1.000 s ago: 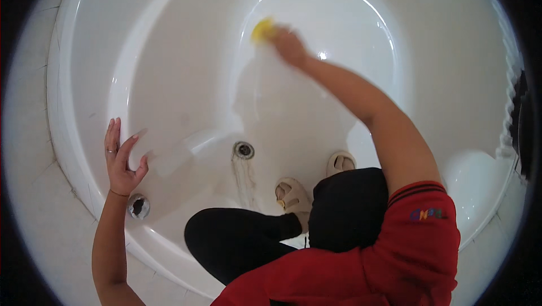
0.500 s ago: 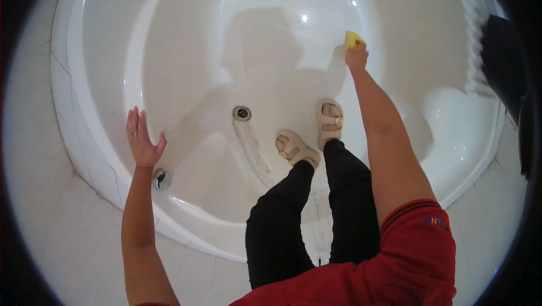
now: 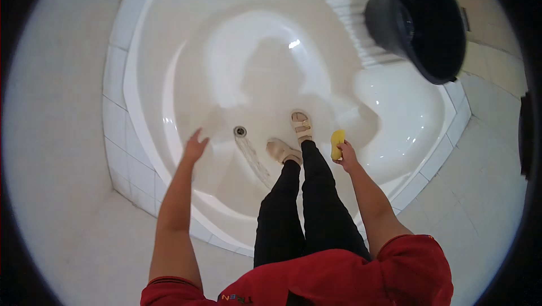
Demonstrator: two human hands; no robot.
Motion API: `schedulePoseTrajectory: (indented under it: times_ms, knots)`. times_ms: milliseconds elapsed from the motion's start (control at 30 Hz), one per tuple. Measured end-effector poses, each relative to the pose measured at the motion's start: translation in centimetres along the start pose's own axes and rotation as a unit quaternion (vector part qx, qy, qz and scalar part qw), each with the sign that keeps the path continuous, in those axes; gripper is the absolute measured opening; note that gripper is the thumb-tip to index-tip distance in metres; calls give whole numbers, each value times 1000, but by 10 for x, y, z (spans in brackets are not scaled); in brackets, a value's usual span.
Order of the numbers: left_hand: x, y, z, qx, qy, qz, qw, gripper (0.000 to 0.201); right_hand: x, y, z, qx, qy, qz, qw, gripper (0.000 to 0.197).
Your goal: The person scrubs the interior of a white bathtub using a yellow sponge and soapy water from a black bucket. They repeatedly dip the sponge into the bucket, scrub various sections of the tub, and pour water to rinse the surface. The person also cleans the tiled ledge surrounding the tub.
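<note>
My right hand (image 3: pixel 348 157) grips a yellow sponge (image 3: pixel 337 143), its fingers closed along one side, over the tub to the right of my feet. To the left, my left hand (image 3: pixel 195 146) hovers over the inner side of the white bathtub (image 3: pixel 151 97), holding nothing, with its fingers apart. Between the hands lies the round metal drain (image 3: pixel 240 131), and a brownish streak of dirt (image 3: pixel 252 159) runs from it toward me. I stand inside the tub in beige sandals (image 3: pixel 302 125).
At the back right, a big black bucket (image 3: pixel 387 18) rests by the ribbed edge (image 3: pixel 344 9) of the tub. A moulded seat (image 3: pixel 403 111) curves along the right side. White tiles (image 3: pixel 116 122) surround the tub.
My right hand has come back from the far right with the sponge. My left hand has left the tub's left side and moved inward. The view has shifted, bringing the whole bucket in.
</note>
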State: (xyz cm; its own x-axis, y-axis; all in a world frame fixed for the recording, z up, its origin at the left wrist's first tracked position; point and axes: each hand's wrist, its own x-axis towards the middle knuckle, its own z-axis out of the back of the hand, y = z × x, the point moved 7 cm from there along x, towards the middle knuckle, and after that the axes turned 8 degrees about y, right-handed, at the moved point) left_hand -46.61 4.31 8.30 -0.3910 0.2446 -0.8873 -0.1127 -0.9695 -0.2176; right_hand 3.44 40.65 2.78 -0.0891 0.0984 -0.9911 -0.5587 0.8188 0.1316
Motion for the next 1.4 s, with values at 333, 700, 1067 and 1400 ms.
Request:
schedulePoseTrajectory:
  times_ms: [333, 700, 1067, 1400]
  knots:
    - [-135, -266, -10, 54, 77, -262, 960, 49, -107, 106, 2, 67, -27, 77, 994, 52]
    - [-45, -422, 49, 403, 69, -387, 826, 51, -81, 36, 21, 201, -234, 73, 948, 50]
    - [13, -610, -21, 518, 204, -583, 591, 59, -56, 28, -138, 451, -305, 72, 836, 47]
    - [47, -659, -220, 614, 223, -694, 303, 53, 19, 6, -210, 624, -276, 63, 728, 47]
